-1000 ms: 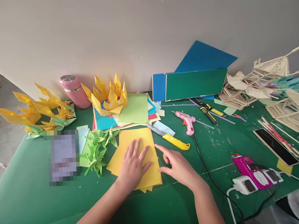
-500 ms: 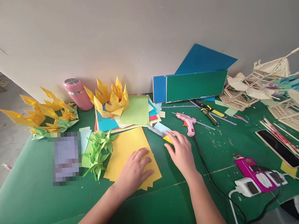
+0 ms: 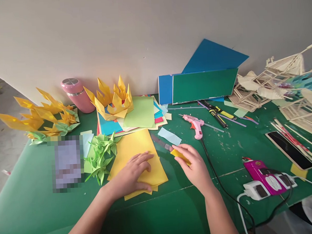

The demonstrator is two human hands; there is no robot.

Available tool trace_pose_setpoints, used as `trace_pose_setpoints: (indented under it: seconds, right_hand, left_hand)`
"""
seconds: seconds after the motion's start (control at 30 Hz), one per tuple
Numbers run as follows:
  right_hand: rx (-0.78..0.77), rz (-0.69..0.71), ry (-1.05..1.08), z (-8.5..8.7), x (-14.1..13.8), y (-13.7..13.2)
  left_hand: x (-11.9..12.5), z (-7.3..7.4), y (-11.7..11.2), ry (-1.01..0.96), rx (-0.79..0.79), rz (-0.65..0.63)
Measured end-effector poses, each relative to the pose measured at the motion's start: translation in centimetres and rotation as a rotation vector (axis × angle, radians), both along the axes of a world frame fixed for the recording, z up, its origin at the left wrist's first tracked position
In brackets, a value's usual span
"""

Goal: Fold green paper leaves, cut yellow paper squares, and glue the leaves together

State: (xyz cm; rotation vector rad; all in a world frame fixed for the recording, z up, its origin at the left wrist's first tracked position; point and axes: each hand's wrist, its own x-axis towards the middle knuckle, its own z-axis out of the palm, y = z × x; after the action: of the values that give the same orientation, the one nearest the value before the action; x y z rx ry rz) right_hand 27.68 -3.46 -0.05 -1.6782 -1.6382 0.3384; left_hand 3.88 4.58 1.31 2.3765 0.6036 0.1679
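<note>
Mid-frame on the tabletop (image 3: 232, 143), my left grip (image 3: 130, 174) lies open, pinning the thin, floppy yellow paper (image 3: 136, 147), while my right grip (image 3: 196, 165) clasps the light, stiff utility knife (image 3: 170, 149) by its handle.

One view is being supplied, by a camera being worn on the head. The scene is being viewed forward and downward at close range. The left hand (image 3: 130, 173) and right hand (image 3: 195, 167) are being framed low and central; beyond the fingertips, the green table (image 3: 33, 205) and the wall (image 3: 142, 34) are being taken in.
</note>
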Motion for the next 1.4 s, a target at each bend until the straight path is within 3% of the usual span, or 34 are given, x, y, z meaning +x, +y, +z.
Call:
trace_pose_setpoints:
  seconds: [0.27, 0.47, 0.7, 1.03, 1.2, 1.4]
  right_hand:
    - [-0.032, 0.186, 0.132, 1.7, 0.4, -2.8]
    - [-0.089, 0.202, -0.069, 2.0, 0.8, -4.0]
    - [-0.179, 0.214, -0.301, 3.3, 0.2, -5.0]
    - [-0.361, 0.209, -0.315, 4.6, -1.4, -6.3]
    - [-0.428, 0.229, -0.302, 4.6, -1.9, -7.4]
    - [-0.411, 0.201, -0.289, 3.7, -1.8, -8.1]
  left_hand:
    - [0.3, 0.7, 0.3, -0.04, -0.078, 0.172]
    - [0.6, 0.6, 0.1, -0.069, -0.109, 0.274]
    - [0.8, 1.0, -0.1, -0.06, -0.086, 0.269]
    - [1.0, 0.7, -1.5, -0.147, -0.004, 0.289]
    - [1.5, 0.1, -3.0, -0.14, 0.09, 0.277]
    - [1.7, -1.0, -3.0, -0.106, 0.195, 0.304]
